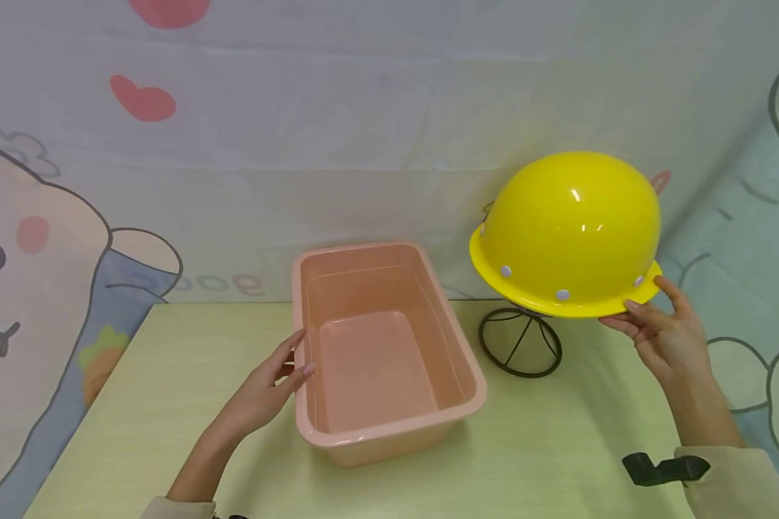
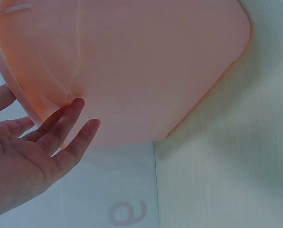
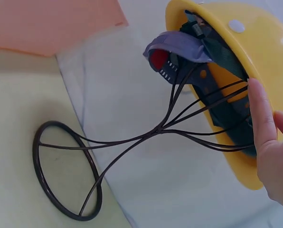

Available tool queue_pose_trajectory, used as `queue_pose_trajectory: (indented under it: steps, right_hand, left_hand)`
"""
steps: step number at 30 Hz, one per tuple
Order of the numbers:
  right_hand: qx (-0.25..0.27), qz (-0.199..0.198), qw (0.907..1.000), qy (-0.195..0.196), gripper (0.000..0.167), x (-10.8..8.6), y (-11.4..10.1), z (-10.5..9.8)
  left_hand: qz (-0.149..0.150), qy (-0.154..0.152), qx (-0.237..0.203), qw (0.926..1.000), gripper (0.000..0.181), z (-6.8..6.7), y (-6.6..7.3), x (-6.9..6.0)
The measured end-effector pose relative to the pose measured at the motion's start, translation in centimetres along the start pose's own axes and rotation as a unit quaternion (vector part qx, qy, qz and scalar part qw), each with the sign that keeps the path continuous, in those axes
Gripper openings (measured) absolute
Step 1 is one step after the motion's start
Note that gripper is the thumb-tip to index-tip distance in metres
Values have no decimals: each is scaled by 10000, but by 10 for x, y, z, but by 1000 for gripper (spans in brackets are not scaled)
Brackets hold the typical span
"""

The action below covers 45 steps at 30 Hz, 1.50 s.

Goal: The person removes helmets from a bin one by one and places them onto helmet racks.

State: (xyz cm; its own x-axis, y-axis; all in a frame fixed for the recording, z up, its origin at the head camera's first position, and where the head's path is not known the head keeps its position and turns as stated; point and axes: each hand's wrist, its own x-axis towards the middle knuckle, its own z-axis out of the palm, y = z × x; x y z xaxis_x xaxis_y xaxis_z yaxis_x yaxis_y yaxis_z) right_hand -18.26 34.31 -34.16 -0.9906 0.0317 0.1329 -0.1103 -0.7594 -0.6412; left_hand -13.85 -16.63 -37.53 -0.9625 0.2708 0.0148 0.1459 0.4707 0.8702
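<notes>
A pink plastic basin (image 1: 396, 427) stands on the table, and my left hand (image 1: 260, 396) pinches its left rim, thumb over the edge. In the left wrist view the other fingers of that hand (image 2: 32, 159) lie along the basin's outer wall (image 2: 146, 61). A yellow hard hat (image 1: 578, 231) sits over a black wire stand (image 1: 526, 374). My right hand (image 1: 671, 342) pinches the hat's brim at the right. From below, the right wrist view shows the stand's wires (image 3: 159, 129) reaching up into the hat, beside its inner straps (image 3: 220, 54).
The light wood-grain table (image 1: 169, 389) ends at a pale cloth backdrop (image 1: 337, 130) printed with cartoon figures. The basin stands close to the backdrop, left of the stand. A black strap piece (image 1: 665, 468) shows at the right sleeve.
</notes>
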Motion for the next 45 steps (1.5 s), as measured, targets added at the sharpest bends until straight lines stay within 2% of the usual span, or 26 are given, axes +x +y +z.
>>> queue_pose_trajectory:
  steps: [3,5,7,10,12,18,38,45]
  right_hand:
    - [232,18,9997,110,83,1,-3,0]
    - [451,68,9986,272,82,2,-6,-1]
    - [630,111,9970,425,75,2,-8,-2]
    - [628,151,9964,546,59,2,-8,-3]
    - [503,119,9973,514,53,2,-7,-3]
    - [171,-13,9994,304,58,0,-4,-2]
    - [-22,6,10000,-20,49,-4,-6,-1]
    - [-192,54,9998,50,53,-7,-7,-1]
  left_hand:
    - [14,-1,2,10000,60,1,0,0]
    - [16,-2,10,10000,60,1,0,1]
    - [22,-8,16,10000,60,1,0,1]
    - [17,-17,15,10000,60,1,0,1]
    - [20,-16,13,10000,60,1,0,1]
    - [52,-3,38,10000,60,2,0,1]
    - [74,-34,134,9999,61,0,-1,1]
    - [63,-62,180,9998,60,-2,-2,1]
